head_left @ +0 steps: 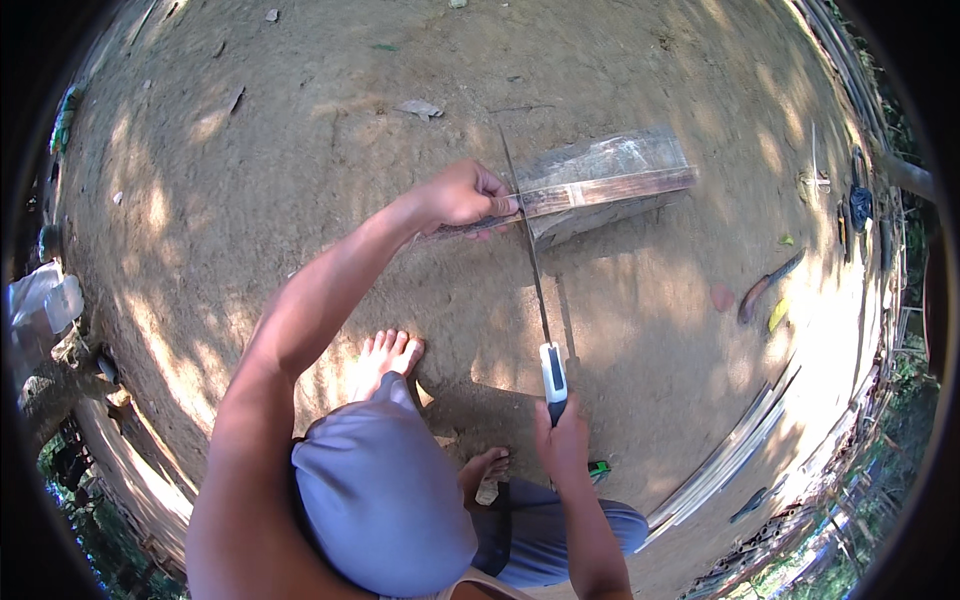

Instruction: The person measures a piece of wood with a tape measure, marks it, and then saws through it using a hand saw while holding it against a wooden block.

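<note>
My right hand (564, 432) is closed round the white and dark handle of a handsaw (541, 305). The saw's long thin blade points away from me and crosses a brown strip, apparently split bamboo (625, 187), at the left end of a grey wooden block (608, 156). Along the block's top the strip lies lengthwise, with a pale band across it. My left hand (464, 195) grips the strip just left of the blade, thumb on top; some of its fingers are hidden underneath.
Bare earth surrounds my feet. A curved blade with a brown handle (762, 292) lies to the right, by a yellow leaf (778, 314). Long pale strips (725, 450) lie at the lower right. A small green and black object (598, 470) is beside my right forearm.
</note>
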Demonstrator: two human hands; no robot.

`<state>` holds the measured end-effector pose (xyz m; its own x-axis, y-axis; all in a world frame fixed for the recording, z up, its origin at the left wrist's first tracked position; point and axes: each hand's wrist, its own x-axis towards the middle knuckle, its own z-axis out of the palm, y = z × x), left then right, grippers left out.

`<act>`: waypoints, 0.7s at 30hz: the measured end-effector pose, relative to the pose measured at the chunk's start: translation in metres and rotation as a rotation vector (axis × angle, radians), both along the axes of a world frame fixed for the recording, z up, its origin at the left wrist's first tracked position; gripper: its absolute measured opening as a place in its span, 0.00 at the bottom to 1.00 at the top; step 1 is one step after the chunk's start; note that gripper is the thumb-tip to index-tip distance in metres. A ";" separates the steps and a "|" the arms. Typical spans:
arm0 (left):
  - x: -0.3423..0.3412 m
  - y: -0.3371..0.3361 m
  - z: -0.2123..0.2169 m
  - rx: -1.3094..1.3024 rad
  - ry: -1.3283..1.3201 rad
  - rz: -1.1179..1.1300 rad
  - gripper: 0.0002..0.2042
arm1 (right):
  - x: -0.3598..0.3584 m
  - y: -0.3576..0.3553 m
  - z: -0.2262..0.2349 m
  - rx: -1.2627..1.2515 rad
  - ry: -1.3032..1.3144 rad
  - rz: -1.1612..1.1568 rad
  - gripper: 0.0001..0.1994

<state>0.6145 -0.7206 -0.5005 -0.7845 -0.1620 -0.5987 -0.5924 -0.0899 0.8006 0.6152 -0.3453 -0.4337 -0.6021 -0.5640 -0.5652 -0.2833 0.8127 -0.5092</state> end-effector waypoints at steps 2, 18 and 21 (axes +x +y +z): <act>0.002 0.003 0.001 -0.013 -0.010 -0.005 0.13 | 0.004 0.009 0.001 0.006 0.010 0.009 0.20; 0.031 0.021 0.004 -0.734 0.125 -0.225 0.27 | 0.002 0.006 -0.018 0.055 0.064 -0.035 0.21; 0.033 0.035 -0.003 -0.968 0.036 -0.163 0.13 | 0.008 0.002 -0.015 0.039 0.086 -0.005 0.21</act>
